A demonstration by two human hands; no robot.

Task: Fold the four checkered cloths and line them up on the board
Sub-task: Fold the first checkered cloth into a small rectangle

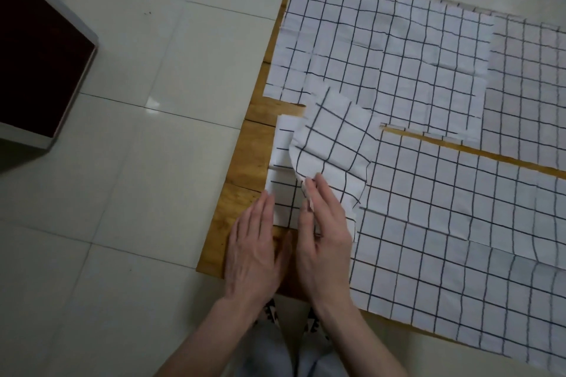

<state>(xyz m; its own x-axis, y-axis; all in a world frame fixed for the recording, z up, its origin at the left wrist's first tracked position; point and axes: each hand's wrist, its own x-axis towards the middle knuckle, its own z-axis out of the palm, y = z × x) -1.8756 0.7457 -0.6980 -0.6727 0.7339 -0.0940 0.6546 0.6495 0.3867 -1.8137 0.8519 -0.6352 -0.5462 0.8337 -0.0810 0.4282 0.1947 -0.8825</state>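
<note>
Small checkered cloth [332,144] half-folded at the near-left part of the wooden board [245,168].

White with thin black grid lines, it lies crumpled, its upper layer curling up and over a flat layer beneath. The right hand [321,232] pinches that raised layer's near edge between thumb and fingertips. The left hand [254,251] lies flat with straight fingers, tips on the cloth's near-left corner, holding nothing. Larger checkered cloths are spread flat across the board: one [382,49] at its far side, one [459,239] along its near side, another [526,95] at its right. The board rests on a pale tiled floor [122,162]; a dark cabinet [39,55] stands well left of it.
</note>
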